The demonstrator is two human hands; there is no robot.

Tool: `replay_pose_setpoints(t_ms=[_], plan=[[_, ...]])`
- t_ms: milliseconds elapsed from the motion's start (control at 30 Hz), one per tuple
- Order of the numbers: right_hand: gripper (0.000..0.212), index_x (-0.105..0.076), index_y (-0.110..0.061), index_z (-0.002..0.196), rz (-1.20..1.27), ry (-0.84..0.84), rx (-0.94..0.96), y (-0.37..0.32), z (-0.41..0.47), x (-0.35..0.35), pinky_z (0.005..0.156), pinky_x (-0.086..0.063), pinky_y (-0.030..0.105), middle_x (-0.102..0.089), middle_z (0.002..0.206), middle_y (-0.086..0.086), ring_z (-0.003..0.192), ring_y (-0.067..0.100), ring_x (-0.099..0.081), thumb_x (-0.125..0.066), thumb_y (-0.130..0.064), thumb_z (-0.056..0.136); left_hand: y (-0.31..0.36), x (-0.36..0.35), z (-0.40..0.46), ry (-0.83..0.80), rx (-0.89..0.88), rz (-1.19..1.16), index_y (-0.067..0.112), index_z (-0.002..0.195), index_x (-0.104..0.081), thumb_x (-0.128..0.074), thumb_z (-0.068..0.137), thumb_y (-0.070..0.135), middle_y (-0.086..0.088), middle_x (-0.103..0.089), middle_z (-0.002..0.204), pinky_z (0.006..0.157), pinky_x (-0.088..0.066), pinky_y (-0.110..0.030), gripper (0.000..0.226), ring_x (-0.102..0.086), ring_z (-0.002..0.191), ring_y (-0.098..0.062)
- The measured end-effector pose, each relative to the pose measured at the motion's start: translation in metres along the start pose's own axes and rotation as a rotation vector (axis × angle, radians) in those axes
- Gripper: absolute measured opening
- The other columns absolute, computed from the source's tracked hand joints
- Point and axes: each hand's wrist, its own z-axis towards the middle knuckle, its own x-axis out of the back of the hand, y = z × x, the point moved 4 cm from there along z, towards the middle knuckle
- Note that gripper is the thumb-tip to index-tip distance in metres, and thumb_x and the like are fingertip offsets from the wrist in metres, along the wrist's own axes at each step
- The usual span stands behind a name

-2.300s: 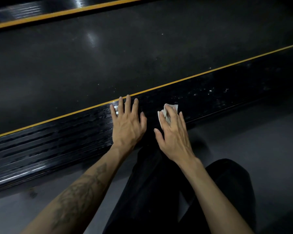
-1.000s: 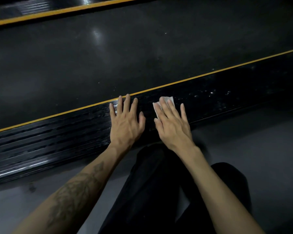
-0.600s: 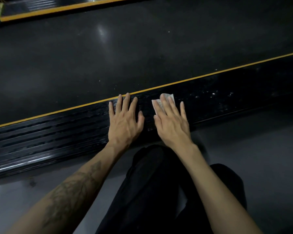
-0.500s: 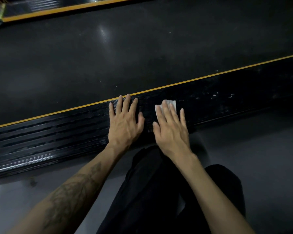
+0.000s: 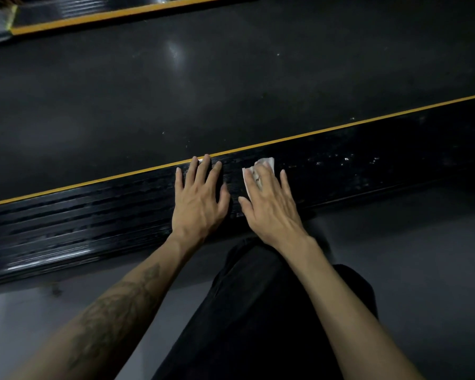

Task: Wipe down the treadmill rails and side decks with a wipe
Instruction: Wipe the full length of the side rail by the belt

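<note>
The near side deck (image 5: 93, 215) of the treadmill is a ribbed black strip with a yellow line along its far edge. My left hand (image 5: 198, 198) lies flat on it with fingers spread and holds nothing. Just to its right, my right hand (image 5: 269, 204) presses a small white wipe (image 5: 266, 163) onto the deck with straight fingers. Most of the wipe is hidden under those fingers. White specks dot the deck to the right of the wipe.
The dark running belt (image 5: 231, 86) stretches beyond the yellow line. The far side deck (image 5: 93, 9) with its own yellow stripe shows at the top left. My black-trousered knee (image 5: 258, 311) is below the hands, over a grey floor (image 5: 409, 242).
My right hand has rubbed the wipe back and forth over a short stretch of the deck. My left hand has stayed flat in the same spot.
</note>
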Motion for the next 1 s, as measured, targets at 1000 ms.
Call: replay_pose_setpoints(t_ms=[1000], plan=[[0.073, -0.025, -0.013, 0.162, 0.050, -0.039, -0.025, -0.015, -0.013, 0.001, 0.128, 0.004, 0.044, -0.012, 0.171, 0.007, 0.159, 0.022, -0.006, -0.016, -0.044, 0.097, 0.001, -0.001, 0.000, 0.021, 0.002, 0.028, 0.015, 0.150, -0.050, -0.033, 0.100, 0.044, -0.012, -0.037, 0.164, 0.125, -0.017, -0.060, 0.060, -0.024, 0.155, -0.031]])
